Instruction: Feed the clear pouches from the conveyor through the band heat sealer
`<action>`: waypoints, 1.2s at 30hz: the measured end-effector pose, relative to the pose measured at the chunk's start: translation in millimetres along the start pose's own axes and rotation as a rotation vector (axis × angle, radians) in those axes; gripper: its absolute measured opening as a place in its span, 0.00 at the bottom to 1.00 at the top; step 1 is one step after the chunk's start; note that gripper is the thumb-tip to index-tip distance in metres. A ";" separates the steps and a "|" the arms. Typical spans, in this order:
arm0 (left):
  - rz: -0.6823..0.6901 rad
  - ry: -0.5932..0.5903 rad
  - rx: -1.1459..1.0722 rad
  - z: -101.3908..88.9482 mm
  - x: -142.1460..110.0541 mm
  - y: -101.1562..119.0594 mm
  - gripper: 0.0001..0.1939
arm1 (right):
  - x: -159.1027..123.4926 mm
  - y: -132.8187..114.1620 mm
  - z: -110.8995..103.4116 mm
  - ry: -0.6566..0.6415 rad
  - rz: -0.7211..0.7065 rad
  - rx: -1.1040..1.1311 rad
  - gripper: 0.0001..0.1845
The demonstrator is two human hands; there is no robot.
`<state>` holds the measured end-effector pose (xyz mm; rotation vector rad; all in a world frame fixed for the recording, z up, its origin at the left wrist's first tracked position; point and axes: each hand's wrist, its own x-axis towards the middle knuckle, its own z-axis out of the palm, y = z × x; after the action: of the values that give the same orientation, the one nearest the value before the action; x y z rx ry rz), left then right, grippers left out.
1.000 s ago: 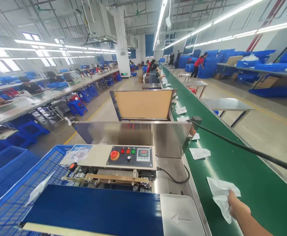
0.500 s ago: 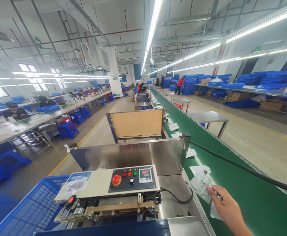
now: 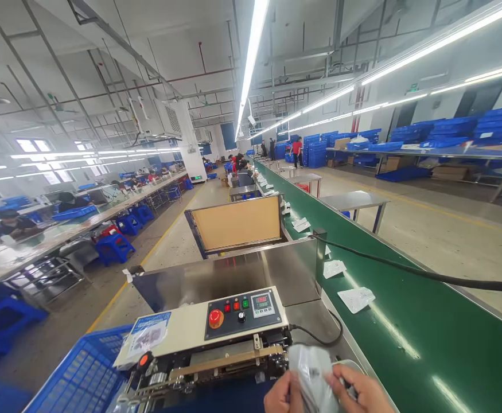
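A whitish plastic bag (image 3: 310, 367) is gripped between my two hands, just right of the sealing machine (image 3: 168, 327). My left hand (image 3: 283, 394) pinches its left edge near the machine's belt end. On the right edge my right hand (image 3: 358, 390) is closed, with something small and dark showing at its fingers that I cannot make out. Another flat white bag (image 3: 356, 299) lies on the green conveyor belt (image 3: 409, 321) beyond my right hand. The sealing machine has a dark control panel with a red knob and lit digits.
A blue crate (image 3: 78, 367) stands left of the machine. A black cable (image 3: 405, 269) crosses over the conveyor. Behind the machine is a metal panel (image 3: 233, 275), with a tan board (image 3: 237, 223) beyond it. Several people sit at the long left table (image 3: 104, 218).
My right hand has moved left from the conveyor to the machine's right end, bringing a bag along. My left hand has come into view and grips the bag too. The view has shifted right.
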<state>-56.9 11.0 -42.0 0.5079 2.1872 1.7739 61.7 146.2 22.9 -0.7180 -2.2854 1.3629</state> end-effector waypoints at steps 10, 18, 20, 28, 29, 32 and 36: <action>-0.412 -0.093 -0.259 22.4 -5.0 -18.9 0.28 | 5.7 51.6 -0.8 -0.022 0.543 0.151 0.26; -0.473 0.025 -0.308 10.6 9.7 -26.6 0.27 | 39.2 40.5 14.1 -0.105 0.580 0.093 0.22; -0.486 0.053 -0.313 2.6 11.5 -29.4 0.28 | 47.3 34.6 25.4 -0.138 0.582 0.101 0.22; -0.467 0.129 -0.191 -60.9 9.4 -26.4 0.33 | 44.3 19.1 50.5 -0.268 0.606 0.125 0.21; -0.437 0.156 -0.154 -72.4 5.9 -23.0 0.33 | 39.1 17.9 45.8 -0.257 0.591 0.135 0.22; -0.242 0.345 0.037 -97.4 -15.5 -9.5 0.31 | 21.2 11.1 30.2 -0.167 0.541 0.190 0.25; -0.121 0.100 -0.019 -81.7 -53.4 12.1 0.31 | 1.2 -10.5 31.0 -0.039 0.517 0.354 0.36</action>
<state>-42.7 -82.1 -13.5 0.2816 2.2144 1.7894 41.0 121.2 18.2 -1.2131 -1.8712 1.9560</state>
